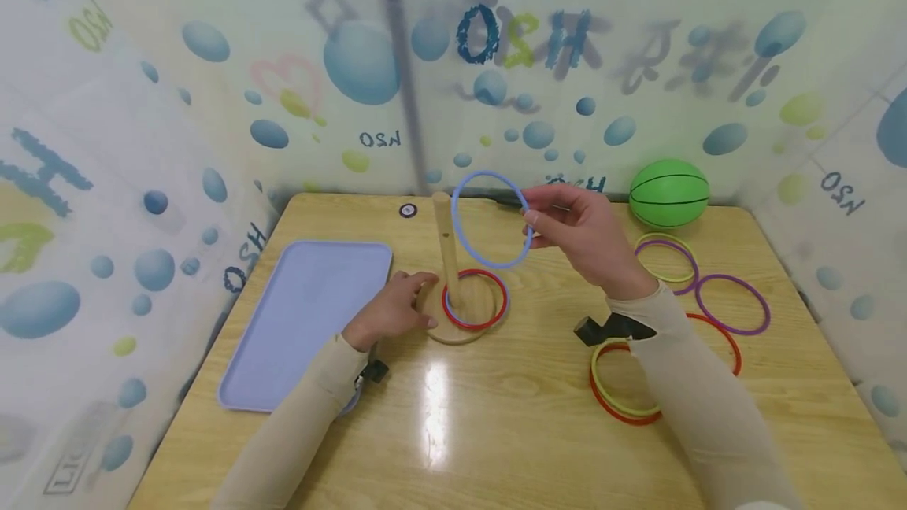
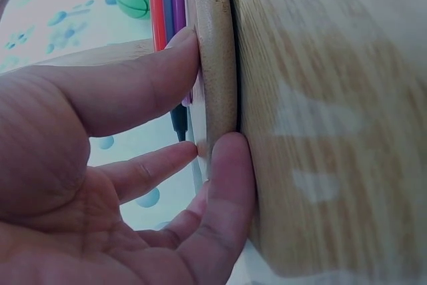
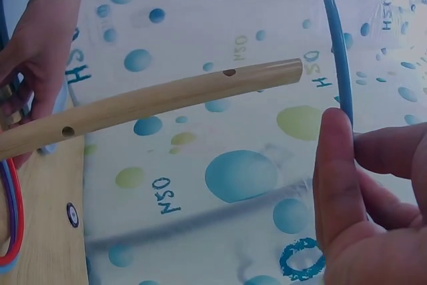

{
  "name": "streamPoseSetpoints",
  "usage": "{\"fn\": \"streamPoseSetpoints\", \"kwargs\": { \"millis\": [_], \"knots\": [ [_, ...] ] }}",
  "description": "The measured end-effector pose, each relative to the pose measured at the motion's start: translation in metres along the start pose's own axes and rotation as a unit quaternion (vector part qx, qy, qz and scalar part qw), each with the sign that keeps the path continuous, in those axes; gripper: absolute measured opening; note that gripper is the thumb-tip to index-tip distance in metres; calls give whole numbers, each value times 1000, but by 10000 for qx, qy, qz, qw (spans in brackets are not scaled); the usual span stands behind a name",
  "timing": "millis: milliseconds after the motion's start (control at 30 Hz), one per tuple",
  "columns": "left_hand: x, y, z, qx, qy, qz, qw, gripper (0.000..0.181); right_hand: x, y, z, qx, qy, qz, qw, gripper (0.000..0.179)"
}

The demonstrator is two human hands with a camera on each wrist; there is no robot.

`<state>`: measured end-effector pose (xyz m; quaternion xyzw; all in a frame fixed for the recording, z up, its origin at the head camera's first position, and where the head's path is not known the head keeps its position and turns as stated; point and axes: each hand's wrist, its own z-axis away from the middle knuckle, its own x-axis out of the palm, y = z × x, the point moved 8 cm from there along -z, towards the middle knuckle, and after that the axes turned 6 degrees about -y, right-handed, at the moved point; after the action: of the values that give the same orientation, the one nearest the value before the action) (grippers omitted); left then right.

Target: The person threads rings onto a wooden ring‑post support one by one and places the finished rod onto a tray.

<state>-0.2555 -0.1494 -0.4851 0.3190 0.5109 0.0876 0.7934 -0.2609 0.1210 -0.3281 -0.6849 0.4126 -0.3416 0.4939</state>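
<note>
Pinching a blue ring in the right hand, near a wooden peg; gripping the round base, under a red ring, with the left hand.

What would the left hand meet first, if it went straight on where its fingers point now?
The round wooden base, I think: the fingertips of the left hand seem to touch its edge. Farther along, the wooden post may come next, though depth is unclear.
</note>
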Motion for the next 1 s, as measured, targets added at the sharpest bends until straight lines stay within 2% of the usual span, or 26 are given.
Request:
{"fn": "streamPoseSetpoints", "kwargs": {
  "millis": [233,400,467,600,800,1000],
  "knots": [
    [0,2,1,92,39,39,9999,79,17,5,-18,45,-27,-137,9999,25],
    [-2,3,1,119,47,18,9999,79,24,24,-27,385,-137,-344,9986,34],
    [-2,3,1,127,43,-1,9999,79,26,33,-29,613,-140,-356,9974,31],
    [-3,3,1,155,56,-20,9999,79,26,53,-29,1078,-77,-248,9938,27],
    [-4,3,1,208,120,-11,9997,79,20,85,-23,1705,-18,60,9853,36],
    [-3,4,2,153,102,-7,9998,78,15,113,-13,2006,-32,161,9795,36]
  ]
}}
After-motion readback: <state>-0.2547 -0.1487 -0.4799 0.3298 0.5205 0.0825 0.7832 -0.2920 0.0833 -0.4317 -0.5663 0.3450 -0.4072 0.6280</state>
